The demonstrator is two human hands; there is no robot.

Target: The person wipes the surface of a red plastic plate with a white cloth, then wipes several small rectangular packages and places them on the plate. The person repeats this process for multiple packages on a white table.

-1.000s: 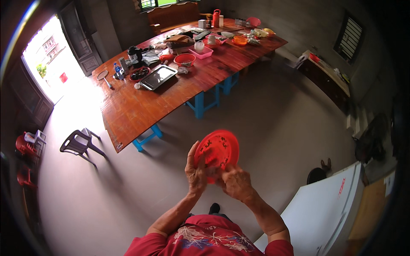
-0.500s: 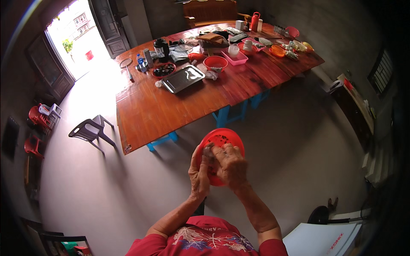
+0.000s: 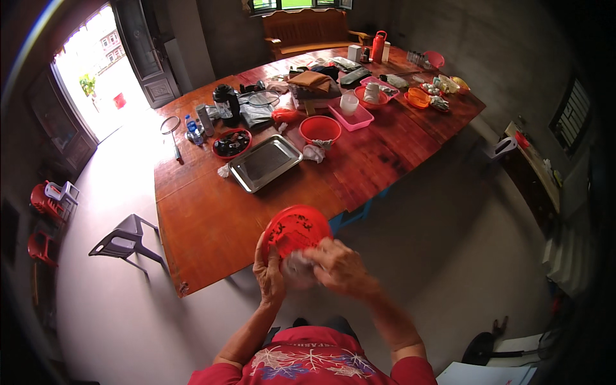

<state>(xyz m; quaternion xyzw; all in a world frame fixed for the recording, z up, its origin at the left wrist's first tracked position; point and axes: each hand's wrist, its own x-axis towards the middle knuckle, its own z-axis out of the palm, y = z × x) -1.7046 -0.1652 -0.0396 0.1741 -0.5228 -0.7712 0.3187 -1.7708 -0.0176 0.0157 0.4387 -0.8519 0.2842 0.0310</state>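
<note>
My left hand (image 3: 271, 280) grips the left rim of a red plastic basin (image 3: 294, 232), thumb inside and fingers behind it. The basin is tilted so its inside shows, with dark marks on the bottom. My right hand (image 3: 345, 268) is closed on a whitish crumpled cloth or tissue (image 3: 298, 267), pressed at the lower part of the basin. Motion blurs the cloth and the right fingers, so its exact kind is unclear. In the view, the basin overlaps the near edge of the wooden table (image 3: 212, 218).
On the table are a metal tray (image 3: 266, 163), a red bowl (image 3: 320, 131), a pink rectangular basket (image 3: 359, 120), a bowl of dark items (image 3: 231, 143) and a black jug (image 3: 226, 106). A grey plastic chair (image 3: 125, 239) stands left of the table; a wooden bench (image 3: 311, 32) is behind.
I have come closer to the table, and the basin now overlaps its near edge in view. My right hand has shifted toward the basin's lower right, with more of the whitish cloth showing.
</note>
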